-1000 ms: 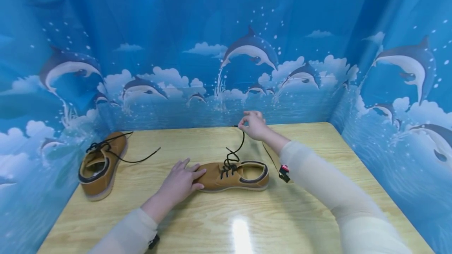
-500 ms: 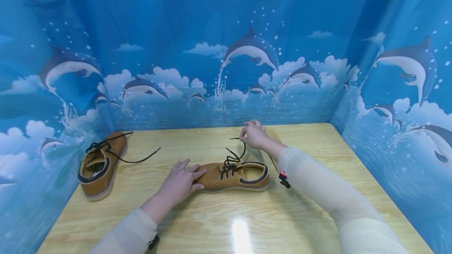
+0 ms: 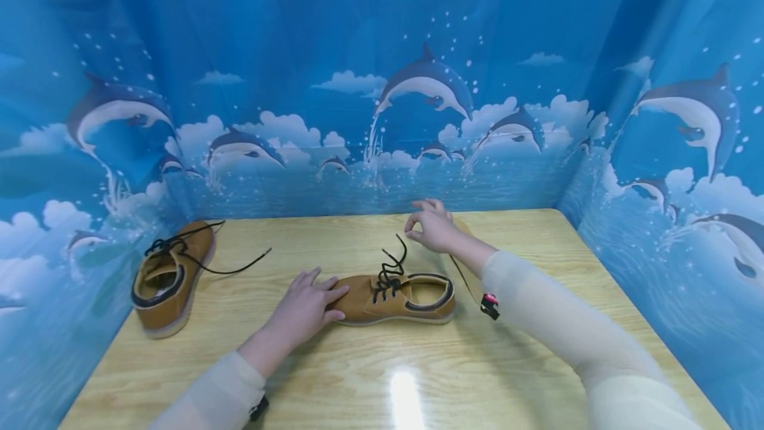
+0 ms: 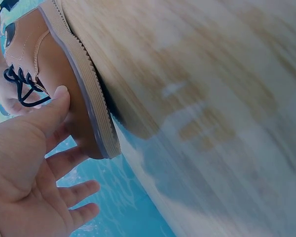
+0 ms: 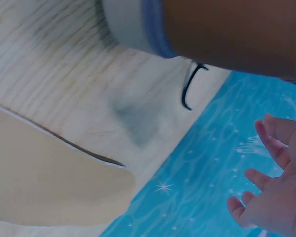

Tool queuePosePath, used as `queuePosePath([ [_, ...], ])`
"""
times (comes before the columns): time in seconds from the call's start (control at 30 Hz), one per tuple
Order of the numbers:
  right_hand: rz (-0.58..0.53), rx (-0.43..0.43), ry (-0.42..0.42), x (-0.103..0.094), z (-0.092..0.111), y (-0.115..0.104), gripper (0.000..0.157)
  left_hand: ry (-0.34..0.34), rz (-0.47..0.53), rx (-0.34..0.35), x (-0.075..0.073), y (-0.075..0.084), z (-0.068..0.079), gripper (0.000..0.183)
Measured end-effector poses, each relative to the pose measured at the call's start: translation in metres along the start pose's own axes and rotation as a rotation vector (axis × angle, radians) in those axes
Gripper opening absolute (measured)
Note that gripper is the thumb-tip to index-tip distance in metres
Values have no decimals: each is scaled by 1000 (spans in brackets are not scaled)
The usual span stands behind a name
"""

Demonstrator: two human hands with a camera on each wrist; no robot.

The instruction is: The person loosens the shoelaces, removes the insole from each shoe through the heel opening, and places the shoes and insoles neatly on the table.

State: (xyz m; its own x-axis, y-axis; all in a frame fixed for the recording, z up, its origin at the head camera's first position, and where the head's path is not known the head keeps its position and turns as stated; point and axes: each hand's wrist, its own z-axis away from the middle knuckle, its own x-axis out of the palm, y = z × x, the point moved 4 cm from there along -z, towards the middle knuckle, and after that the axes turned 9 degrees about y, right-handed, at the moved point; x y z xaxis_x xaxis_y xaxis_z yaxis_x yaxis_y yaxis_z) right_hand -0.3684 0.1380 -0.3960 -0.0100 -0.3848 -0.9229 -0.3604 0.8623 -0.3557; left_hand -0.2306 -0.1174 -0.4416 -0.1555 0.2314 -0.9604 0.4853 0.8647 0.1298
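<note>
A tan shoe with black laces lies sideways on the table, its toe pointing left. My left hand holds the toe, thumb on the near side and index finger across it; the remaining fingers are spread, as the left wrist view shows. Behind the shoe, the black lace stands up loosely from the eyelets with two free ends. My right hand hovers beyond it, thumb and index fingertips together, with nothing between them. Close by, one lace end hangs free of these fingers in the right wrist view.
A second tan shoe stands at the table's left edge, one lace trailing right across the wood. Under my right forearm lies a flat beige piece with a dark edge. Blue dolphin-print curtains surround the table.
My right hand came down and toward the shoe with the lace, then let it go. The lace end now stands loose behind the shoe. My left hand stays on the toe.
</note>
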Motion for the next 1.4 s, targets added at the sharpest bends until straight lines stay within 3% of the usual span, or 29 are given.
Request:
queuePosePath([
  [0.43, -65, -180, -63, -20, 27, -26, 4, -4, -12, 0, 0, 0, 0, 56],
  [0.73, -56, -279, -85, -20, 44, -38, 4, -9, -19, -1, -1, 2, 1, 56],
  [1.2, -43, -346, -142, -8, 58, -50, 3, -16, -16, -13, 0, 1, 0, 56],
  [1.4, -42, -353, -174, -5, 60, -52, 10, -12, -14, -11, 1, 0, 1, 56],
])
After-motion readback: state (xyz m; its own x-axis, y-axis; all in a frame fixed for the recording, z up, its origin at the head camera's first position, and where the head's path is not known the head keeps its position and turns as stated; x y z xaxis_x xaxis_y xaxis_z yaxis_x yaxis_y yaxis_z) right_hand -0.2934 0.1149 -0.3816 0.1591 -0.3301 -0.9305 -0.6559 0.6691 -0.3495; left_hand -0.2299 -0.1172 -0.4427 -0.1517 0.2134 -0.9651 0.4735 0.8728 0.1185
